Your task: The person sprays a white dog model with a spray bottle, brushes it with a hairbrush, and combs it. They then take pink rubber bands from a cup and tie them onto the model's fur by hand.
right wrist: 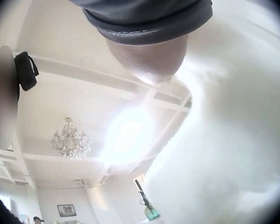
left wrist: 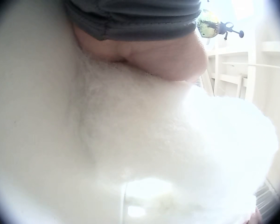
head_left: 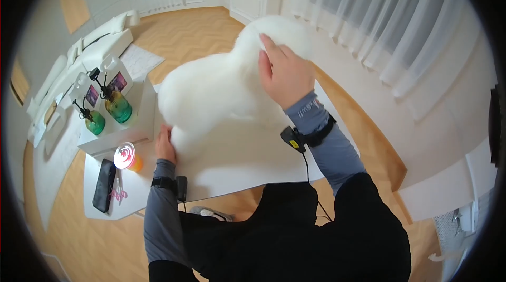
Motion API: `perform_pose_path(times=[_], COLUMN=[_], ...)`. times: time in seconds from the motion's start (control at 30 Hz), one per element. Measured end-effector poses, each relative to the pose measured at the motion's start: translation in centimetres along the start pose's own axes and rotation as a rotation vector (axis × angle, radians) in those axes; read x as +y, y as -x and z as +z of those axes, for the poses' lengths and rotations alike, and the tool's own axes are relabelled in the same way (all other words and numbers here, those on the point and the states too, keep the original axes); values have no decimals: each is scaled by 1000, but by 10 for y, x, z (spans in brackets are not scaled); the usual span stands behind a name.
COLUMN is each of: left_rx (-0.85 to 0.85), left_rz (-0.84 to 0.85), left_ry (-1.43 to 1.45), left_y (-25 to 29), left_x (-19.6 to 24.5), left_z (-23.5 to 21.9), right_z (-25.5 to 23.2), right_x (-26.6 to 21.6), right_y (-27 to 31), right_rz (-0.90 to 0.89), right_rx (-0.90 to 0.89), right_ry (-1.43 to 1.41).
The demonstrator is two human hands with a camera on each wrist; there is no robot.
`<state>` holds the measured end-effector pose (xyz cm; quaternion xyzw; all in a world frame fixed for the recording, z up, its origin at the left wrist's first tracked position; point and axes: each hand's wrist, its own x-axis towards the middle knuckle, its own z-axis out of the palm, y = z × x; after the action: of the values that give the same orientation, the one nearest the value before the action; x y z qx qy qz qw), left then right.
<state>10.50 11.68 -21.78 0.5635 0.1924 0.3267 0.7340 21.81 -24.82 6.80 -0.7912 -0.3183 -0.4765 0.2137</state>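
Note:
A large white fluffy figure (head_left: 211, 87), shaped like a four-legged animal with a round head, stands on the white table (head_left: 237, 161). My right hand (head_left: 289, 74) rests on the side of its round head, fingers extended. Down at the figure's lower left end, my left hand (head_left: 165, 146) touches the fur near the tabletop, its fingertips partly hidden. In the left wrist view the heel of the left hand (left wrist: 154, 58) lies against the white fur (left wrist: 144, 116). White fur (right wrist: 224, 140) fills the right side of the right wrist view, beside the right hand (right wrist: 151, 58).
On the table's left side are a cup with an orange drink (head_left: 126, 158), a black case (head_left: 104, 186) and pink-handled scissors (head_left: 118, 193). Green spray bottles (head_left: 118, 107) and white jugs stand on a white box (head_left: 124, 137). A white sofa (head_left: 100, 45) lies beyond.

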Motion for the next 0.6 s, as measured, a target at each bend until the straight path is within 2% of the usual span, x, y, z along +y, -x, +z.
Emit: perform_pose_path(times=[0.07, 0.13, 0.2, 0.23, 0.3, 0.4, 0.47, 0.53, 0.57, 0.6], left_rx=[34, 36, 41, 66, 81, 74, 47, 60, 74, 80], left_rz=[145, 156, 175, 133, 90, 85, 110, 242, 239, 153], left_ry=[-294, -307, -319, -246, -175, -156, -245, -452, -450, -311], left_y=[2, 7, 9, 8, 6, 9, 12, 17, 20, 21], left_x=[4, 11, 15, 12, 10, 14, 19, 19, 20, 24], left_z=[-1, 4, 8, 10, 9, 12, 12, 11, 12, 17], right_z=[12, 23, 38, 42, 49, 62, 62, 57, 55, 55], right_x=[-6, -18, -28, -36, -52, -70, -72, -76, -74, -70], right_y=[-15, -24, -30, -32, -31, -27, -32, -39, -46, -52], right_rz=[37, 67, 69, 72, 77, 61, 9, -56, -39, -23], right_rx=[-8, -7, -340, -325, -506, -549, -593, -650, -578, -508], right_ry=[48, 89, 135, 129, 56, -25, -91, -161, -168, -173])
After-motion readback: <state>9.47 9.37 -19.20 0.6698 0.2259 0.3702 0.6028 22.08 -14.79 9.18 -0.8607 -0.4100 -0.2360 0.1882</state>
